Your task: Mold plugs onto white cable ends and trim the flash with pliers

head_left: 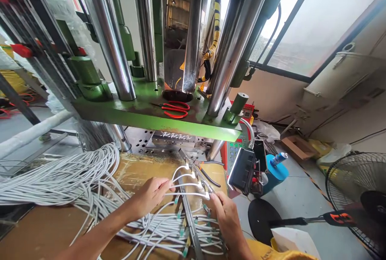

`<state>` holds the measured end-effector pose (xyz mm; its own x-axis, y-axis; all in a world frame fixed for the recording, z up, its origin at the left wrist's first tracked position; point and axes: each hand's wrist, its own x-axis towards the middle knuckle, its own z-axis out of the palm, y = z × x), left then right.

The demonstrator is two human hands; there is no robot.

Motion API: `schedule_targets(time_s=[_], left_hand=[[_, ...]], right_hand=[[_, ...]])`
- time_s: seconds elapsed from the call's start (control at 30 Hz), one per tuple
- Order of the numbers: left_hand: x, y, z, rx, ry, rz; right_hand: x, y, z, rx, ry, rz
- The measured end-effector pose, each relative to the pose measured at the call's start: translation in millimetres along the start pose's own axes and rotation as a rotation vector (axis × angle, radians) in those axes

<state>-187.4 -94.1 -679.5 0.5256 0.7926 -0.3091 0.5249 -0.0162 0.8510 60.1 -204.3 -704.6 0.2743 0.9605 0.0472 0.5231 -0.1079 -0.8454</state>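
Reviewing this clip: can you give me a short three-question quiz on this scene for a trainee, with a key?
1. What is the red tool lying on the green machine plate?
2. True or false: the left hand is closer than the right hand to the electric fan.
3. Fill in the blank: the white cables lie on brown ____.

Key: 1. Scissors. 2. False. 3. Cardboard.
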Motion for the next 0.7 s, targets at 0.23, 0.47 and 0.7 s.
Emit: schedule_targets(time_s=[0.23,0.47,0.7], left_hand=[[-11,12,-0.6,-0.067,-0.022,-0.058],[-20,18,-2.4,-0.070,-0.026,-0.045],[-20,9,-1.5,-0.086,-0.028,-0.017]], right_hand=[[-2,2,0,0.025,-0.066,0.020],[-5,12,2,0.041,-0.099,0.037],[-7,7,0,0.028,-0.076,0.043]])
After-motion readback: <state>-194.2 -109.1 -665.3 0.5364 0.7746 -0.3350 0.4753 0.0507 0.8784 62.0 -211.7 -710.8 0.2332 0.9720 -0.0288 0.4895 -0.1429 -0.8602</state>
